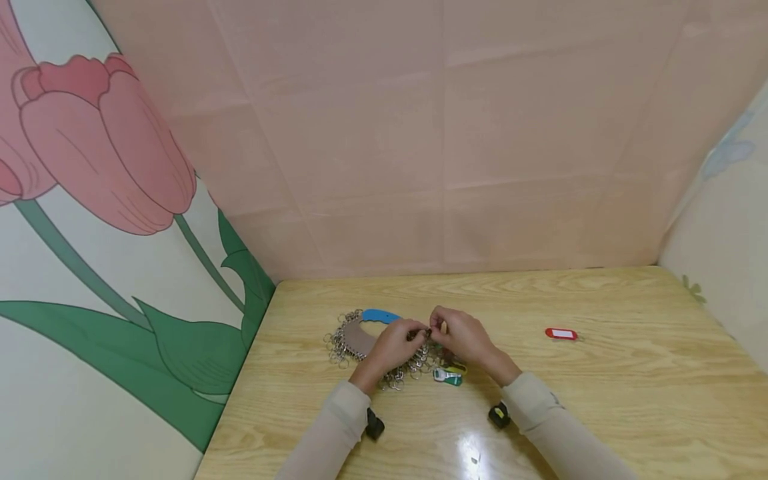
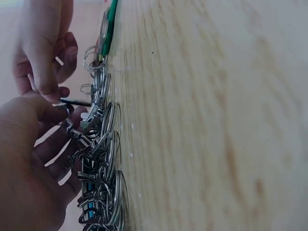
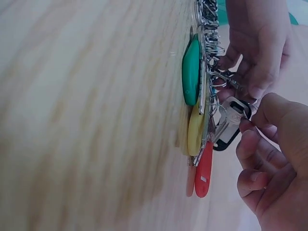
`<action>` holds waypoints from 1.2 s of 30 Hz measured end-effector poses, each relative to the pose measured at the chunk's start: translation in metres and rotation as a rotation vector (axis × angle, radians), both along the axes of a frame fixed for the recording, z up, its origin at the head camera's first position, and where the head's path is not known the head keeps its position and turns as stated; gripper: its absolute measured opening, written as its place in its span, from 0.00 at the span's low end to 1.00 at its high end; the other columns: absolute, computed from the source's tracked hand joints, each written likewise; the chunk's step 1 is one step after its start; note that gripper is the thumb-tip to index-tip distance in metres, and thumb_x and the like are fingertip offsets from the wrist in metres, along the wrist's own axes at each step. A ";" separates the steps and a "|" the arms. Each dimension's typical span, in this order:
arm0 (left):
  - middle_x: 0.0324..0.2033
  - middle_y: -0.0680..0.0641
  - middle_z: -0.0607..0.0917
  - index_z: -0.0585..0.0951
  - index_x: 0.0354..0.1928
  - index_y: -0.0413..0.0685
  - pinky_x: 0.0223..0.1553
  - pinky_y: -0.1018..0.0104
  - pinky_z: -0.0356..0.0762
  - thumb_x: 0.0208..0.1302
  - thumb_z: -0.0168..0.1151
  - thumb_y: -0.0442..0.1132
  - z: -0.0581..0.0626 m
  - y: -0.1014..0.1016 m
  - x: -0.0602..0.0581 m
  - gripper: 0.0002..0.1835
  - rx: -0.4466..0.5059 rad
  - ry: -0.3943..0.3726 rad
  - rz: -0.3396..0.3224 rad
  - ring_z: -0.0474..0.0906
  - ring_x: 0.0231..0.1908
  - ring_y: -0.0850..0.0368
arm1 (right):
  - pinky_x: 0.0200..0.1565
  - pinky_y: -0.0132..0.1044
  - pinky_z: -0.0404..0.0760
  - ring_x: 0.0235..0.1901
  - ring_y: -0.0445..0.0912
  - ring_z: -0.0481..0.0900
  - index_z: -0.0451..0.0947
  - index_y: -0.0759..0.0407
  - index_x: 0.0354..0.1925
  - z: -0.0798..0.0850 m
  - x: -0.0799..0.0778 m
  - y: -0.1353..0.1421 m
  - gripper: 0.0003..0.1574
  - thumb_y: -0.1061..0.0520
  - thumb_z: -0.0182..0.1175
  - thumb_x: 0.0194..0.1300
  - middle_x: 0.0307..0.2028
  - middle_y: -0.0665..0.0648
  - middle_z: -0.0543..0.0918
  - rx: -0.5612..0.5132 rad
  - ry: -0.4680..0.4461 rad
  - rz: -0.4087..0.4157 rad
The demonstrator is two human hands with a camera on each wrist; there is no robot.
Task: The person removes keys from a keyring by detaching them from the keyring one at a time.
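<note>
A curved brown plate (image 1: 357, 338) with a blue handle (image 1: 379, 315) lies on the table, fringed with many metal clasps and split rings (image 2: 113, 144). My left hand (image 1: 393, 345) is over its right end, thumb and fingers pinching one metal clasp (image 3: 230, 81). Close beside it, my right hand (image 1: 467, 339) pinches the end of a black-and-silver nail clipper (image 3: 232, 122) at its small ring. The two hands' fingertips meet there. Below them hang or lie a green nail clipper (image 3: 191, 72), a yellow one (image 3: 195, 132) and a red one (image 3: 204, 173).
A red key tag (image 1: 561, 334) with a white label lies apart on the right of the wooden table (image 1: 630, 387). Behind the table stands a pink-beige covering (image 1: 372, 153), with a tulip-printed panel (image 1: 108, 133) at the left. Black wrist cameras (image 1: 499, 415) sit under the sleeves.
</note>
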State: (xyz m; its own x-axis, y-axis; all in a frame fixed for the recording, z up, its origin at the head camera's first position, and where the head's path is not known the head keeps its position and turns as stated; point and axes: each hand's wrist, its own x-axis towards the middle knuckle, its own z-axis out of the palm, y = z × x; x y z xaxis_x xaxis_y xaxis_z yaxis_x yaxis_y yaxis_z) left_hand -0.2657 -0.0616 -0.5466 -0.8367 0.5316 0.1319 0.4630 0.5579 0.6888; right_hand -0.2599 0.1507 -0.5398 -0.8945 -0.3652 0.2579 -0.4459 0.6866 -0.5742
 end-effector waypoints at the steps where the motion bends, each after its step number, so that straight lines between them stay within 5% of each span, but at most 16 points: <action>1: 0.46 0.53 0.90 0.88 0.58 0.54 0.38 0.70 0.77 0.84 0.55 0.44 0.000 0.000 0.000 0.15 0.005 -0.004 0.001 0.78 0.34 0.68 | 0.22 0.32 0.72 0.19 0.35 0.72 0.79 0.48 0.39 0.000 0.000 0.000 0.07 0.59 0.67 0.71 0.31 0.45 0.83 0.001 0.006 0.000; 21: 0.42 0.55 0.89 0.87 0.52 0.56 0.39 0.70 0.79 0.84 0.56 0.45 0.001 0.000 0.003 0.11 0.057 -0.049 0.027 0.79 0.35 0.68 | 0.26 0.32 0.70 0.24 0.35 0.71 0.79 0.45 0.35 -0.001 -0.001 0.000 0.11 0.61 0.69 0.68 0.32 0.42 0.81 0.040 0.105 0.033; 36: 0.42 0.54 0.89 0.87 0.52 0.54 0.42 0.69 0.80 0.85 0.54 0.46 0.002 0.000 0.004 0.12 0.044 -0.022 0.064 0.80 0.36 0.68 | 0.26 0.31 0.72 0.24 0.34 0.71 0.81 0.46 0.39 0.000 -0.002 -0.002 0.07 0.58 0.68 0.72 0.33 0.43 0.84 0.070 0.095 0.040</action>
